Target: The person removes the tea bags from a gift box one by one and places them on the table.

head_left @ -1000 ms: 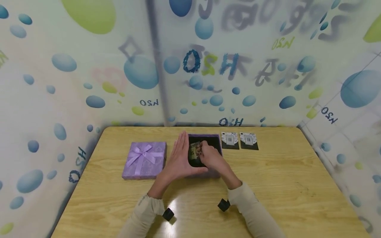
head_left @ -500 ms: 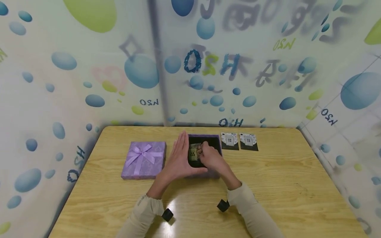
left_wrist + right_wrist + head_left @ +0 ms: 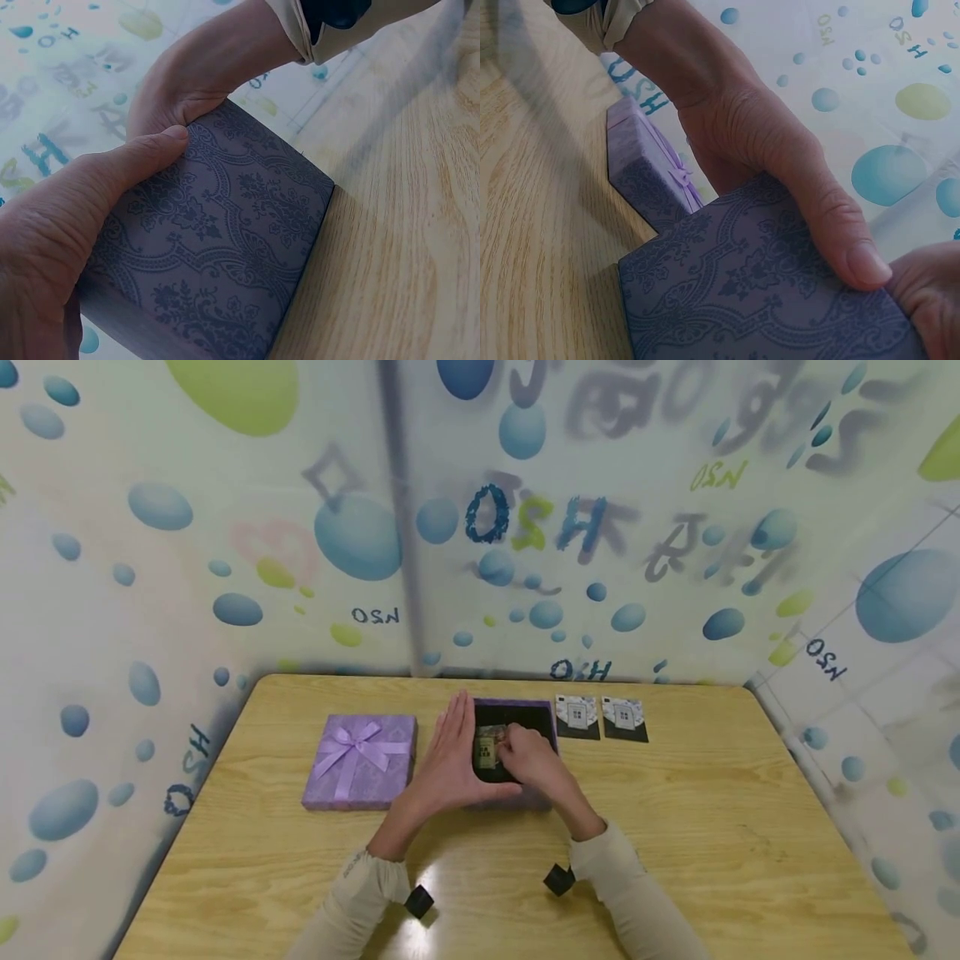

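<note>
A purple patterned box (image 3: pixel 514 701) with a dark inside stands without its lid on the table, its front wall close up in both wrist views. My left hand (image 3: pixel 448 762) lies along its left side, fingers straight, the thumb (image 3: pixel 840 229) stretched along the front wall's top edge. Inside the box, my right hand (image 3: pixel 534 758) pinches the right edge of a small flat packet with a gold-and-dark label (image 3: pixel 487 752). The packet's right end is covered by the curled fingers. In the left wrist view the front wall hides the right hand's fingertips.
To the left lies a lilac box lid (image 3: pixel 362 762) with a ribbon bow. Two black-and-white cards (image 3: pixel 577 717) lie side by side just right of the box, on the wooden table (image 3: pixel 720 843). A printed wall (image 3: pixel 487 635) rises behind the table's far edge.
The packet in the right hand has shifted slightly down and left inside the box and its label faces up more squarely. The left hand stays along the box.
</note>
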Available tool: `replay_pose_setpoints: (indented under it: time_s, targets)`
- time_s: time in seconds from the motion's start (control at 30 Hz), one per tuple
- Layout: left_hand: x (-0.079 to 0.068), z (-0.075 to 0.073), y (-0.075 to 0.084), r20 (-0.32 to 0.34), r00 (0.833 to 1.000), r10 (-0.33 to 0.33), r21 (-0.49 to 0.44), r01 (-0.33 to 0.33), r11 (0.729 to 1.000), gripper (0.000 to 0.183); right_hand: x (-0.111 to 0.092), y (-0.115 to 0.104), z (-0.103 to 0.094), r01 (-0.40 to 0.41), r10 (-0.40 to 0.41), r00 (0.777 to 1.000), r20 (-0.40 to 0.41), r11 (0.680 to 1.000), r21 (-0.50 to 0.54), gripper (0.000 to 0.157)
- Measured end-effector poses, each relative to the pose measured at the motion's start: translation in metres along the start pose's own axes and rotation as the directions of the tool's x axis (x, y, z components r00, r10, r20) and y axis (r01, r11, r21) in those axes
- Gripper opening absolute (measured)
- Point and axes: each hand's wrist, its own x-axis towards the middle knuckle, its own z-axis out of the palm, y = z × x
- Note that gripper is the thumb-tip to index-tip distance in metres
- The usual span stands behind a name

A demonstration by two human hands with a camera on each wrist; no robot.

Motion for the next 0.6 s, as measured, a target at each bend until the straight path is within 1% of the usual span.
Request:
replay_pose_setpoints:
  time_s: [0.13, 0.2, 0.37, 0.5, 0.53, 0.6]
  targets:
    - [0.0003, 0.0019, -0.0004, -0.009, 1.000, 0.000, 0.000, 0.000, 1.000, 0.152, -0.0009, -0.0002, -0.0001, 0.019, -0.020, 1.000, -0.016, 1.000, -0.022, 0.015]
    - [0.0013, 0.0032, -0.0006, -0.010, 1.000, -0.002, 0.005, 0.002, 1.000, 0.152, -0.0016, -0.0007, -0.0010, 0.016, -0.016, 0.999, -0.028, 1.000, -0.023, 0.014]
    - [0.0022, 0.0059, -0.0008, 0.001, 1.000, 0.001, 0.003, -0.001, 1.000, 0.152, -0.0043, -0.0007, -0.0021, -0.016, 0.017, 0.998, -0.060, 1.000, 0.006, 0.012]
    - [0.0016, 0.0058, -0.0015, -0.007, 1.000, -0.001, 0.003, 0.001, 1.000, 0.153, -0.0036, -0.0012, -0.0016, -0.006, 0.007, 0.996, -0.084, 1.000, 0.016, 0.009]
    - [0.0015, 0.0054, -0.0019, -0.011, 1.000, -0.001, 0.003, 0.001, 1.000, 0.153, -0.0029, -0.0015, -0.0015, 0.001, 0.001, 0.996, -0.092, 1.000, 0.016, 0.011]
    - [0.0012, 0.0048, -0.0028, -0.014, 1.000, -0.006, 0.010, 0.006, 1.000, 0.154, -0.0016, -0.0020, -0.0011, 0.015, -0.013, 0.995, -0.104, 1.000, 0.019, 0.020]
